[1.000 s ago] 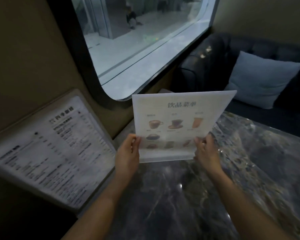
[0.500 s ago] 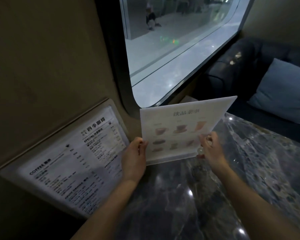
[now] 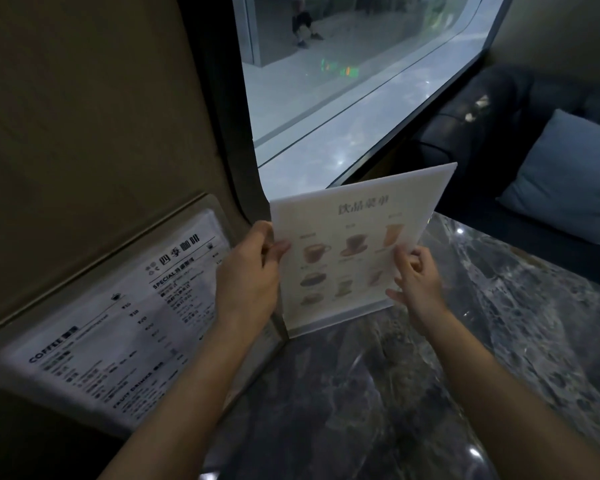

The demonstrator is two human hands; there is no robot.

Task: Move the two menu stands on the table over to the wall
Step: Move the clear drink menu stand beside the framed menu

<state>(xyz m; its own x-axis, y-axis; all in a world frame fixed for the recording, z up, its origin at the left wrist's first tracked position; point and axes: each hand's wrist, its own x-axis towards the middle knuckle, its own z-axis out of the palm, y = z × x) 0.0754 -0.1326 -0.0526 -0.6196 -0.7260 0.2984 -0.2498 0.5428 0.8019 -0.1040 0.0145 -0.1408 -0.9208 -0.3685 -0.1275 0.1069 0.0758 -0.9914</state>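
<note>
A white drinks menu stand point(image 3: 354, 244) with pictures of cups stands upright on the dark marble table point(image 3: 395, 393), its base at the table's far left edge by the window. My left hand point(image 3: 248, 275) grips its left side and my right hand point(image 3: 418, 278) pinches its lower right side. A second menu stand point(image 3: 118, 323), clear with black coffee-list text, leans against the beige wall point(image 3: 84, 116) to the left, partly hidden by my left forearm.
A large window point(image 3: 343, 81) rises behind the drinks menu. A dark sofa point(image 3: 499, 109) with a blue-grey cushion point(image 3: 568, 178) sits beyond the table at the right. The marble top stretches to the right and toward me.
The drinks menu stand has moved left and toward the wall, closer to the leaning coffee menu, with both hands still holding it. My view has swung left.
</note>
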